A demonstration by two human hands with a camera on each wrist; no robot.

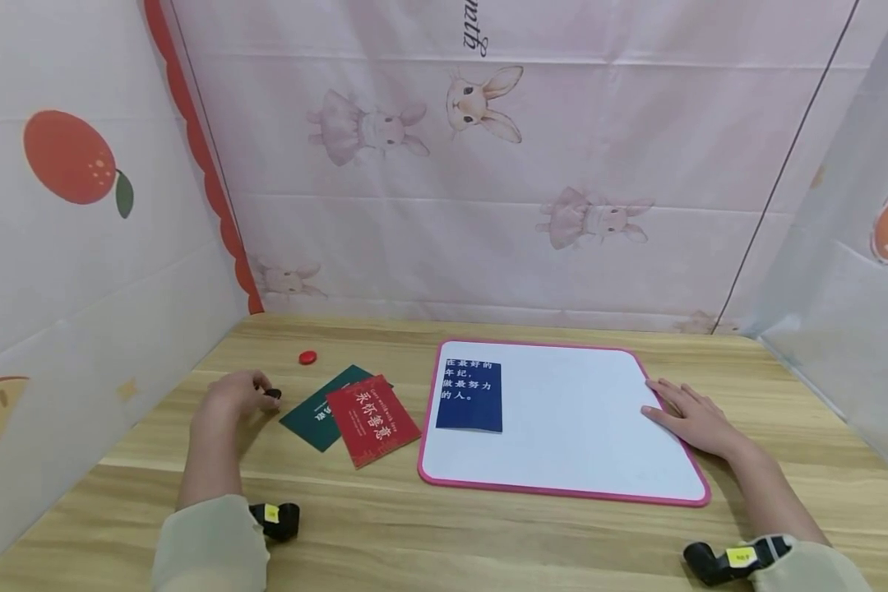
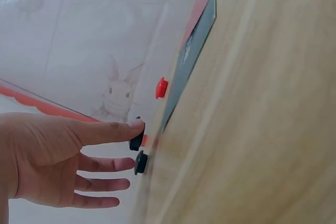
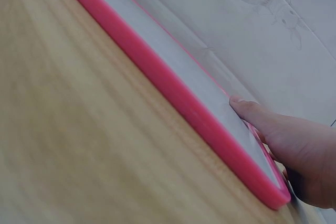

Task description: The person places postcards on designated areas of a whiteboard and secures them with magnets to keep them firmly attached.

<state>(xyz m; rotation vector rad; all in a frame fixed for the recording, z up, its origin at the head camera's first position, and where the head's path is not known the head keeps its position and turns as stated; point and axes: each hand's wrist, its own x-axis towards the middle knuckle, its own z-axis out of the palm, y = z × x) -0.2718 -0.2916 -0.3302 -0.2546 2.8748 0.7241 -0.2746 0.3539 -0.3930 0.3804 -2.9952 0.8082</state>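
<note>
Between thumb and index finger, my left hand [image 1: 229,396] pinches a round black magnet [image 2: 137,136], its other fingers stretched out. A second black magnet [image 2: 140,162] stands on the table right at those fingertips. My right hand [image 1: 691,415] rests with straight fingers on the right edge of a pink-framed whiteboard [image 1: 585,427], its thumb reaching onto the white surface. On the board's left side lies a dark blue card [image 1: 469,403] with white writing. Left of the board, a red card [image 1: 373,423] partly covers a green card [image 1: 314,418].
A red magnet [image 1: 307,358] sits on the table behind the green card; another bit of red [image 2: 144,140] shows partly hidden behind the left hand's magnets. Printed cloth walls [image 1: 429,247] close off the wooden table [image 1: 355,526] at the back and sides.
</note>
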